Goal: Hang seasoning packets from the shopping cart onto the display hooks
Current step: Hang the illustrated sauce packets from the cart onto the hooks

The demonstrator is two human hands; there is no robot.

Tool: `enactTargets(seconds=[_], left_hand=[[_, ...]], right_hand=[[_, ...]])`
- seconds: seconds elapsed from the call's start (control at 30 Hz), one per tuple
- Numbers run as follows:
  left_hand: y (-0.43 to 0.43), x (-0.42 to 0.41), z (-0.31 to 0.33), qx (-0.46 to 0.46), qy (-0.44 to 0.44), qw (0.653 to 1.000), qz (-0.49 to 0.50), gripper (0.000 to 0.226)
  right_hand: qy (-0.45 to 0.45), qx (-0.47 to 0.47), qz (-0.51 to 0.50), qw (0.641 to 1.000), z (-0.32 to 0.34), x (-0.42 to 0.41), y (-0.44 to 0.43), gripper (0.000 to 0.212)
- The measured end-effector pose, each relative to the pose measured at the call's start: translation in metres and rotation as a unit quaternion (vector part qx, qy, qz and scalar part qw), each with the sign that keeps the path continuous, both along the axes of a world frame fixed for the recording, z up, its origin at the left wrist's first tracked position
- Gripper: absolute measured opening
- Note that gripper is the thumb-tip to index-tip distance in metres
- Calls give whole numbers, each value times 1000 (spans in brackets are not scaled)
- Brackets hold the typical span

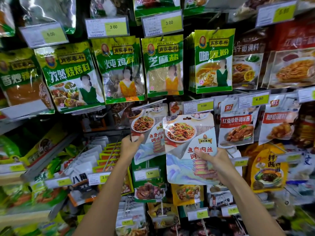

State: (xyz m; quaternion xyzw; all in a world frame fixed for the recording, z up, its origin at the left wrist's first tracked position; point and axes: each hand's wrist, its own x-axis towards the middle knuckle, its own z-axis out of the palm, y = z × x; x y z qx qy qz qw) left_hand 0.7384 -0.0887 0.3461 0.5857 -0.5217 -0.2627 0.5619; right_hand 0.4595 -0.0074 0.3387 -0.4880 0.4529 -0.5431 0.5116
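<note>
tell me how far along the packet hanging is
Done: the rear packet appears already on the hook, gripped by the left hand. In hand: the right hand pinches the front packet, its hang hole not yet on the hook. Left: threading it; further stock isn't visible.

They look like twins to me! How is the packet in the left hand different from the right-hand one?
The left-hand packet sits behind, partly covered; the right-hand packet overlaps it in front. The left hand pinches its packet's left edge; the right hand holds its packet's right edge. Both show the same dish and red writing.
</note>
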Motion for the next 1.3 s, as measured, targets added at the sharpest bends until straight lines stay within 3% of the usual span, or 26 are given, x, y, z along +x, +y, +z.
enactTargets(seconds=[0.1, 0.17, 0.3, 0.43, 0.53, 0.6, 0.67, 0.73, 0.83, 1.07, 1.3], left_hand=[[29, 3, -5, -84, -82, 987, 109, 42], [52, -7, 0, -99, -45, 993, 42, 46], [65, -35, 15, -29, 58, 983, -172, 37], [59, -39, 12, -36, 142, 975, -165, 32], [53, -29, 8, -38, 192, 969, -152, 33], [48, -20, 7, -45, 196, 970, -140, 36], [42, -11, 7, -46, 203, 971, -120, 40], [34, -3, 8, -45, 202, 973, -102, 37], [23, 4, 9, -41, 202, 974, -92, 35], [0, 4, 6, -28, 211, 972, -101, 36], [-18, 3, 2, -6, 207, 976, -68, 12]], right_hand=[[-6, 1, 11, 1000, 1, 6, -3, 36], [-18, 2, 29, 999, 3, 15, -4, 37], [-40, 8, 62, 997, 4, 38, -8, 33], [-28, 8, 83, 996, 4, 56, -10, 28], [74, -77, -19, 994, 6, 57, -15, 30], [184, -198, -164, 949, 12, 48, -21, 23], [272, -317, -267, 868, 23, 38, -28, 23], [343, -390, -316, 794, 36, 31, -40, 32], [413, -430, -347, 724, 52, 26, -60, 41], [491, -437, -341, 672, 53, 27, -92, 47], [479, -452, -369, 655, 52, 25, -102, 43]])
